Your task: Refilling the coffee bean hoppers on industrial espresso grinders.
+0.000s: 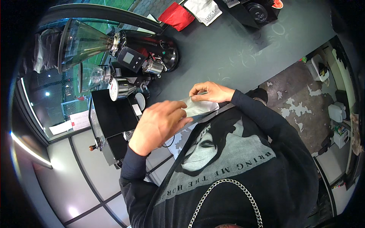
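Observation:
A white pouch point(204, 108) lies at the counter's near edge, just in front of my torso. My right hand point(212, 92) pinches its upper edge between thumb and fingers. At the pouch's left end, the fingers and thumb of my left hand point(161, 121) close around its edge, and the back of that hand hides part of the grip. The two hands are a short way apart, with the pouch's slack body between and below them. What is inside the pouch cannot be seen.
A coffee grinder point(151, 48) with a large hopper stands left, near a smaller grinder with a steel cup point(122, 88) and a black machine point(114, 114). A red bag point(176, 16) and a white bag point(203, 11) bearing handwriting lie at the back of the dark counter point(211, 57).

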Demonstrator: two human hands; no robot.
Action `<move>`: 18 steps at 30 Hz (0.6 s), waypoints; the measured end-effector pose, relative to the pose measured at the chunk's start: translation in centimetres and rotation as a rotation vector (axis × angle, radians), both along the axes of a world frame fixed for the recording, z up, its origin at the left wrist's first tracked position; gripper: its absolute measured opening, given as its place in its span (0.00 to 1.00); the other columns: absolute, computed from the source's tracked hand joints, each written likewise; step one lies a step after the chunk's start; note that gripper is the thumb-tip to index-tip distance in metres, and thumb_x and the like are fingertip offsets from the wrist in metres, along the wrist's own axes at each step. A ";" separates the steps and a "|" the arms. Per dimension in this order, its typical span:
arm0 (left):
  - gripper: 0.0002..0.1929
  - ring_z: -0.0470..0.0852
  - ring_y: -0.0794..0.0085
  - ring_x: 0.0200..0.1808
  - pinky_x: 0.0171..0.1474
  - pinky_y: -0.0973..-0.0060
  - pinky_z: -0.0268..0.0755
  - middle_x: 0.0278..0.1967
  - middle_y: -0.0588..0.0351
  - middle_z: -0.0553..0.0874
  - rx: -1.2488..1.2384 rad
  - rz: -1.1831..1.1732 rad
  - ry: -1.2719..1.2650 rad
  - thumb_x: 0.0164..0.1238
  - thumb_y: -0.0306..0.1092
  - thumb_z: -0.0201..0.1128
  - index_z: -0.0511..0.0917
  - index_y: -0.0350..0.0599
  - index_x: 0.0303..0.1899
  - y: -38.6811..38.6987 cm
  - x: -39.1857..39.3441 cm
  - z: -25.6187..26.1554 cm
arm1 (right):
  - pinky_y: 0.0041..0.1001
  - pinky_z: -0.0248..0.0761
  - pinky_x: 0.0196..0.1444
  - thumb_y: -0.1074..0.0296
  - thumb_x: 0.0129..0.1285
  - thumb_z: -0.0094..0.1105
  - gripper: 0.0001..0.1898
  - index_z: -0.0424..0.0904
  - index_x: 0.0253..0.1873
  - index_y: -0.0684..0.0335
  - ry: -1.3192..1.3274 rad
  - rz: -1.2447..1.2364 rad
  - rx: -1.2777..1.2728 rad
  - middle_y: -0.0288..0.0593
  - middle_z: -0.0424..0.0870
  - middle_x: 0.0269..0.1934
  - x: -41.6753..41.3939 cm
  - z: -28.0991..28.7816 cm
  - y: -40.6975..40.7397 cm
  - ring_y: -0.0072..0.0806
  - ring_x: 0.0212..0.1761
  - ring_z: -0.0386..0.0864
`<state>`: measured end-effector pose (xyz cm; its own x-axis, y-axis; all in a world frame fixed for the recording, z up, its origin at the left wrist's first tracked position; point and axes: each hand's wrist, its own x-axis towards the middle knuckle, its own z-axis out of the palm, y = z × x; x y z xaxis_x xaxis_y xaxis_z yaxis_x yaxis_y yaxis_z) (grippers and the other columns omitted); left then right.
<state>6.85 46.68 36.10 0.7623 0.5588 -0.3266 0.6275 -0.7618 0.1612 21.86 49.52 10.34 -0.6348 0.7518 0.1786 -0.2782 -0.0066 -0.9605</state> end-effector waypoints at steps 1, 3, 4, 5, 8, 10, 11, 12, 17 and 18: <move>0.09 0.85 0.59 0.48 0.48 0.65 0.80 0.49 0.54 0.85 0.018 -0.004 -0.013 0.66 0.34 0.71 0.81 0.42 0.42 0.3 0.1 0.1 | 0.29 0.71 0.61 0.57 0.72 0.68 0.14 0.83 0.49 0.63 -0.020 0.006 -0.008 0.36 0.86 0.46 0.1 0.1 0.3 0.23 0.52 0.80; 0.11 0.86 0.57 0.46 0.45 0.63 0.80 0.49 0.53 0.86 0.139 0.035 -0.127 0.65 0.38 0.73 0.82 0.42 0.40 2.0 0.6 -0.5 | 0.28 0.74 0.54 0.58 0.70 0.69 0.14 0.84 0.47 0.64 0.016 -0.032 0.001 0.35 0.86 0.42 -0.1 0.2 0.6 0.23 0.44 0.82; 0.10 0.87 0.52 0.39 0.41 0.60 0.81 0.40 0.49 0.88 0.199 0.048 -0.210 0.67 0.39 0.71 0.84 0.42 0.38 2.5 1.0 -1.0 | 0.28 0.75 0.52 0.59 0.69 0.70 0.13 0.84 0.47 0.64 0.003 -0.061 0.109 0.36 0.85 0.41 -0.2 0.2 0.8 0.24 0.43 0.82; 0.10 0.87 0.52 0.39 0.41 0.60 0.81 0.40 0.49 0.88 0.199 0.049 -0.210 0.67 0.39 0.71 0.84 0.42 0.38 3.1 1.1 -1.2 | 0.29 0.76 0.51 0.60 0.69 0.70 0.13 0.84 0.46 0.64 -0.035 -0.097 0.206 0.36 0.85 0.40 -0.2 0.1 0.9 0.25 0.41 0.82; 0.10 0.87 0.47 0.29 0.35 0.57 0.80 0.21 0.45 0.82 0.091 -0.058 0.251 0.70 0.39 0.66 0.84 0.42 0.35 4.0 1.4 -1.5 | 0.32 0.73 0.50 0.62 0.67 0.69 0.10 0.83 0.44 0.63 -0.033 -0.182 0.347 0.39 0.82 0.38 -0.1 -0.5 0.6 0.31 0.41 0.80; 0.10 0.87 0.48 0.29 0.35 0.57 0.80 0.22 0.46 0.83 0.080 -0.095 0.284 0.70 0.38 0.66 0.83 0.42 0.34 4.0 1.5 -1.6 | 0.35 0.70 0.51 0.63 0.66 0.68 0.09 0.81 0.42 0.61 -0.095 -0.224 0.411 0.40 0.80 0.37 0.3 -1.3 0.2 0.35 0.43 0.77; 0.10 0.87 0.48 0.29 0.34 0.57 0.79 0.23 0.46 0.84 0.081 -0.126 0.294 0.70 0.38 0.66 0.82 0.43 0.33 3.8 1.5 -1.5 | 0.35 0.70 0.51 0.63 0.66 0.68 0.09 0.81 0.42 0.61 -0.094 -0.228 0.402 0.40 0.80 0.37 0.6 -1.7 0.0 0.35 0.43 0.77; 0.09 0.86 0.49 0.28 0.32 0.57 0.79 0.23 0.47 0.84 0.077 -0.139 0.323 0.71 0.38 0.65 0.82 0.44 0.33 3.7 1.6 -1.4 | 0.35 0.70 0.52 0.63 0.67 0.68 0.09 0.81 0.42 0.61 -0.134 -0.231 0.410 0.39 0.80 0.38 0.9 -2.2 -0.2 0.35 0.43 0.77; 0.08 0.86 0.51 0.28 0.31 0.57 0.78 0.23 0.48 0.84 0.045 -0.125 0.367 0.71 0.37 0.65 0.81 0.44 0.34 3.4 2.7 -0.8 | 0.35 0.69 0.56 0.62 0.68 0.65 0.07 0.81 0.42 0.59 -0.226 -0.290 0.472 0.37 0.82 0.43 1.0 -3.9 -1.1 0.33 0.48 0.76; 0.08 0.86 0.50 0.28 0.31 0.57 0.77 0.22 0.48 0.84 0.020 -0.097 0.392 0.71 0.37 0.65 0.80 0.44 0.34 3.4 2.9 -0.7 | 0.35 0.69 0.56 0.62 0.68 0.65 0.07 0.81 0.42 0.59 -0.256 -0.268 0.460 0.37 0.82 0.43 0.9 -3.9 -1.2 0.33 0.48 0.76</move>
